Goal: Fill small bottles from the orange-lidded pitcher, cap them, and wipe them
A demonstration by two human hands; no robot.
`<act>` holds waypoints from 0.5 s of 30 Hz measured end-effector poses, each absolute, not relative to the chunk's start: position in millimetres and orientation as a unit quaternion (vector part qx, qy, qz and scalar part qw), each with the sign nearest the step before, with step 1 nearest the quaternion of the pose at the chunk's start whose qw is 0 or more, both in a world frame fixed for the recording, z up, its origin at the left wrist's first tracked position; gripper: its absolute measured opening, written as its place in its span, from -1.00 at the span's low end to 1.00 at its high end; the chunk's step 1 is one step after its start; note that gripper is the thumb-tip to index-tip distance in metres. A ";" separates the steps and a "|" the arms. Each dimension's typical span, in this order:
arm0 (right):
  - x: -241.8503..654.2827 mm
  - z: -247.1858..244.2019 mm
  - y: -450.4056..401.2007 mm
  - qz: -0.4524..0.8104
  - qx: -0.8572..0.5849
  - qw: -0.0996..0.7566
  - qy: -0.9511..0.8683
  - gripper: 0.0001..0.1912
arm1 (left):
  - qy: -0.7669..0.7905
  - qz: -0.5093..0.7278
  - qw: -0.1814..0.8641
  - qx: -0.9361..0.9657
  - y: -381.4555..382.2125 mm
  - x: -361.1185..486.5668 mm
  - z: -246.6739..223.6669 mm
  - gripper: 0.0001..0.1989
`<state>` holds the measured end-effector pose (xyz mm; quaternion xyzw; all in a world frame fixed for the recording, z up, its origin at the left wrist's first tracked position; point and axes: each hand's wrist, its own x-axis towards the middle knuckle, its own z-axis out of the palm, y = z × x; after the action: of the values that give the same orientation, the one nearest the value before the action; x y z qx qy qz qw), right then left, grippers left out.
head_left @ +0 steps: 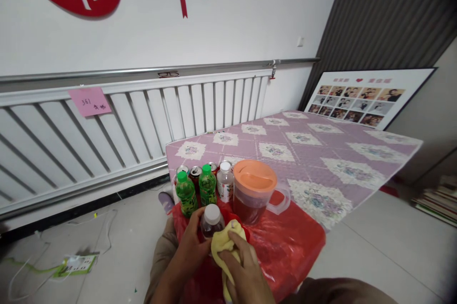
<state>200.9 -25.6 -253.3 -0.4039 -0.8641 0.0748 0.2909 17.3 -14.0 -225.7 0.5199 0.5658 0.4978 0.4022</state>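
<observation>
My left hand (194,243) is wrapped round a clear bottle (213,220) with a white cap and dark contents, held upright. My right hand (240,261) grips a bunched yellow cloth (227,241) close against the right side of that bottle. Both hands are over a red plastic sheet (285,242) at the near end of the table. Just beyond them stand green-capped bottles (186,194), a white-capped bottle (225,182) and a few drink cans (196,173). To their right is a clear pitcher (250,199) with an orange lid and dark liquid inside.
A purple floral cover (274,149) stretches back to a photo board (357,96) leaning at the wall. Along the left runs a white radiator (143,123) with a pink note (89,101). On the floor lie a power strip (76,264) and cables.
</observation>
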 end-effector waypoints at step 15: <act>210.5 -242.8 9.2 0.318 -0.482 0.459 -0.675 -0.60 | 0.568 0.499 0.400 0.518 -16.2 14.2 -231.7 -0.32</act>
<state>210.5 9.2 -242.8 -0.4820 -0.6754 0.3175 0.4590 14.2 -16.2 -231.7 0.5182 0.5677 0.4991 0.4002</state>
